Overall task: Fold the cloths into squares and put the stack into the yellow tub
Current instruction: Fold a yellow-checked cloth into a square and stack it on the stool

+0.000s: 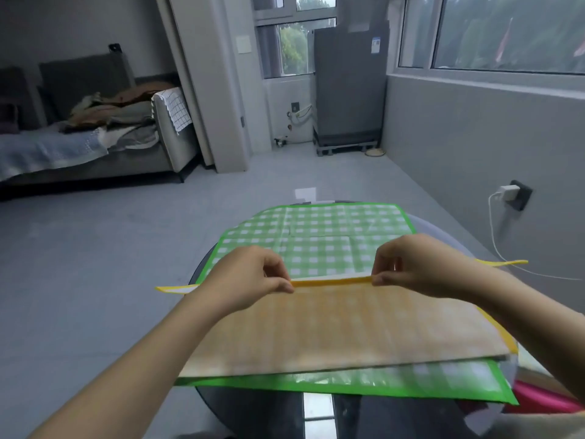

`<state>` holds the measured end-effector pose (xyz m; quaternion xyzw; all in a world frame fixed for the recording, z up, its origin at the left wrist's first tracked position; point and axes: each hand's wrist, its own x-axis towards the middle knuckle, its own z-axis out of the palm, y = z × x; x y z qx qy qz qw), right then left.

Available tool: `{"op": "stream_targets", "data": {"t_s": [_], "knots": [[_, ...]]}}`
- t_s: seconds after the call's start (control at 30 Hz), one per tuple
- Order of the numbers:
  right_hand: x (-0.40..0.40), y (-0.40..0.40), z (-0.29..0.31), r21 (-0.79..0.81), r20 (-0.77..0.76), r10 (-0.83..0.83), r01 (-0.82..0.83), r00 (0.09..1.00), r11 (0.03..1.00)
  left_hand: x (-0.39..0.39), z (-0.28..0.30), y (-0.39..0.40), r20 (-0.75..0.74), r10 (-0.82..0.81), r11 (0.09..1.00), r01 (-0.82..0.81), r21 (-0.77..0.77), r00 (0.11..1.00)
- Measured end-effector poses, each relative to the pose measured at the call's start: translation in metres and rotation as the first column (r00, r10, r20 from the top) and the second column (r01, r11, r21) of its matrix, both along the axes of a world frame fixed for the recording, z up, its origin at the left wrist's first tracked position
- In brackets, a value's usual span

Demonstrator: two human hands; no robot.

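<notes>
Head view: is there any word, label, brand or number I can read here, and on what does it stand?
No text is readable.
Blue-and-white sticker on the grey fridge: print too small and blurred.
Pale note on the wall: no writing can be made out.
Yellow cloth and green cloth: check pattern only, no lettering.

no text can be read; the fridge (349,83) sticker (375,45) is too blurred.
</notes>
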<state>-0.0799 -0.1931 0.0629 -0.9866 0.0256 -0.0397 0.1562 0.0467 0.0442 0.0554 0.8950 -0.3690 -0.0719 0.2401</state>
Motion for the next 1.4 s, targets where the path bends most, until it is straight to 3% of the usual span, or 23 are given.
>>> {"op": "stream_targets", "data": {"t_s": [0.23,0.53,0.77,1.03,1.13,1.23,1.4], "knots": [[-0.018,0.006,-0.051,0.056,-0.149,0.097,-0.089,0.984,0.994,-0.025,-0.050,0.014,-0.160,0.007,0.999,0.001,0.048,0.987],[-0.023,0.001,-0.093,0.067,-0.192,0.213,-0.203,0.958,0.977,-0.033,-0.082,0.015,-0.133,-0.079,0.984,0.099,0.150,0.988],[-0.021,-0.002,-0.097,0.065,-0.219,0.232,-0.223,0.948,0.973,-0.031,-0.091,0.022,-0.211,-0.126,0.987,0.144,0.075,0.969],[-0.002,0.016,-0.105,0.020,-0.029,0.095,-0.095,0.995,0.995,-0.020,-0.099,-0.004,0.048,-0.090,0.996,0.090,0.005,0.995],[0.016,0.025,-0.116,-0.078,0.053,0.093,-0.088,0.994,0.993,-0.007,-0.109,-0.023,0.140,-0.065,0.990,0.046,0.135,0.988],[0.030,0.040,-0.125,-0.086,-0.003,0.047,-0.047,0.999,0.995,-0.001,-0.119,-0.039,0.119,-0.084,0.959,0.048,0.280,0.989],[0.036,0.038,-0.140,-0.126,-0.078,-0.004,-0.006,0.997,0.992,-0.003,-0.132,-0.045,0.106,-0.079,0.928,0.034,0.370,0.991]]}}
